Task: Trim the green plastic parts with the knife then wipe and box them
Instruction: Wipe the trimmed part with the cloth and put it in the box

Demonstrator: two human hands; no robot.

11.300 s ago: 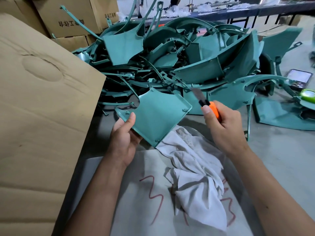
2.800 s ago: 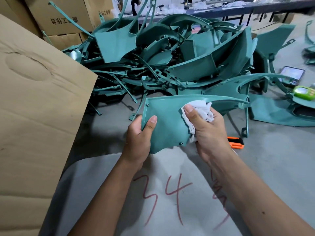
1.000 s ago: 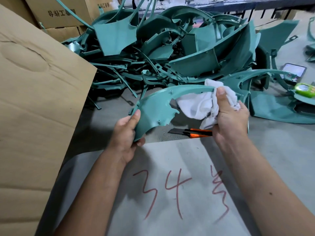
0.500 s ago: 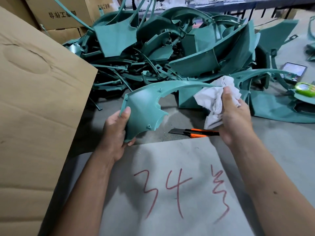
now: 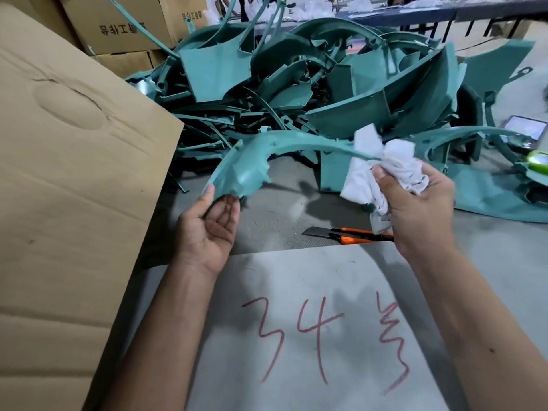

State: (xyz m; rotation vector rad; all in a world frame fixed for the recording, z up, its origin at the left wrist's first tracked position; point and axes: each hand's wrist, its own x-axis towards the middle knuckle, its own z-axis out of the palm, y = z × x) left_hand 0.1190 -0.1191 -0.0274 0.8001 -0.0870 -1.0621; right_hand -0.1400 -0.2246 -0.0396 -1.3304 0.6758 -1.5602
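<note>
Two hands, left hand (image 5: 207, 223) pinching green part (image 5: 252, 170), right hand (image 5: 415, 203) clutching rag (image 5: 385, 164)

A factory or workshop floor: a big heap of green plastic parts (image 5: 311, 93) on bare concrete, stacked cardboard boxes (image 5: 124, 22), and long workbenches (image 5: 415, 13) behind.

The curved plastic part (image 5: 284, 143) is teal green, matching the heap of parts (image 5: 326, 84) on the far side. The cloth (image 5: 388, 167) is white with grey creases. The knife (image 5: 350, 235) on the floor has an orange body with black trim and a dark grey blade. The near board (image 5: 296, 280) is pale grey with red handwriting reading "34". The cardboard flap (image 5: 74, 188) at left is plain tan. The far-left boxes (image 5: 124, 22) are brown with black print. At far right sits a bright lime-green object (image 5: 538, 159).
</note>
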